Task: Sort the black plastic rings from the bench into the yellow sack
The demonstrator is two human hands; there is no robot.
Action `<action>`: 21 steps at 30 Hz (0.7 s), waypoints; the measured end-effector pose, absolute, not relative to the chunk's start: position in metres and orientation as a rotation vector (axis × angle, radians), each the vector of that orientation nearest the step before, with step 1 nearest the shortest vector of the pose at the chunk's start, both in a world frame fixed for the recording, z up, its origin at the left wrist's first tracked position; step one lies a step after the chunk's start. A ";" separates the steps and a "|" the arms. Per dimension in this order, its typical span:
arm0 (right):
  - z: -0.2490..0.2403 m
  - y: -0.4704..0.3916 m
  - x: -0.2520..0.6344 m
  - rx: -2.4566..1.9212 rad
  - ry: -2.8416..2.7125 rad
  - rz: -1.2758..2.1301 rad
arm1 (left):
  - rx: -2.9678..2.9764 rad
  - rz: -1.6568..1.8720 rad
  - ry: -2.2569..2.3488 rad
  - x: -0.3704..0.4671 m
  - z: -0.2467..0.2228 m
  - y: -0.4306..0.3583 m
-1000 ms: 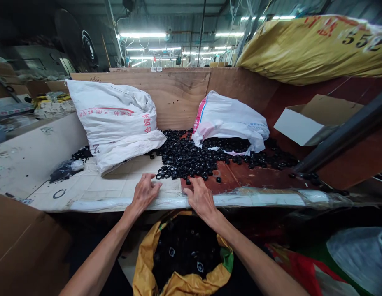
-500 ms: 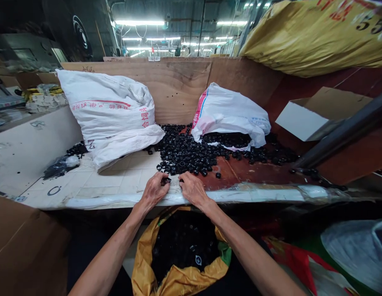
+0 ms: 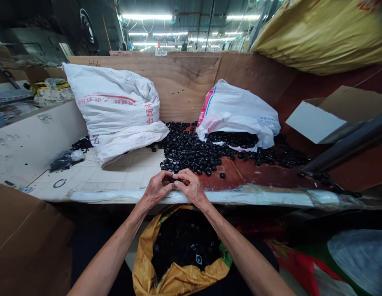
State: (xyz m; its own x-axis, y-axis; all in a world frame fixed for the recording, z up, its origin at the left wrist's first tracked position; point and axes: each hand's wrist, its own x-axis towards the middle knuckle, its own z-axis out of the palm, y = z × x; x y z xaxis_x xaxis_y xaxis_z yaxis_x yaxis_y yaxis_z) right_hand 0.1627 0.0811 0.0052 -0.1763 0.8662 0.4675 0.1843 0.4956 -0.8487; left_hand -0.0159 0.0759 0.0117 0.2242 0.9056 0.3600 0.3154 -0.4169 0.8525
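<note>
My left hand and my right hand meet at the bench's front edge, fingertips together. Between the left fingers a bit of a black part shows; the rest is covered. The right fingers are pinched against it, and what they hold is too hidden to make out. Just beyond the hands lies a heap of small black ring-like parts. Below my wrists, an open yellow sack holds many black parts.
A white sack stands at the left, another spills black parts at the right. An open carton and a dark metal bar are further right. A large yellow sack bulges in at the upper right.
My right hand has moved left and its fingers now touch those of my left hand around the black part. The camera view has shifted slightly.
</note>
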 end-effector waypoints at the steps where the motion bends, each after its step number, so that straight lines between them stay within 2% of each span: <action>1: 0.005 0.080 0.163 -0.900 -1.638 0.804 | 1.815 1.194 1.124 -0.015 0.011 0.076; 5: 0.002 0.075 0.165 -0.913 -1.542 0.853 | 1.762 1.233 1.131 -0.015 0.010 0.075; 10: 0.007 0.070 0.163 -0.900 -1.610 0.675 | 1.793 1.275 1.120 -0.017 0.008 0.073; 21: 0.007 0.071 0.161 -0.934 -1.660 0.625 | 2.010 1.372 0.958 -0.022 0.008 0.072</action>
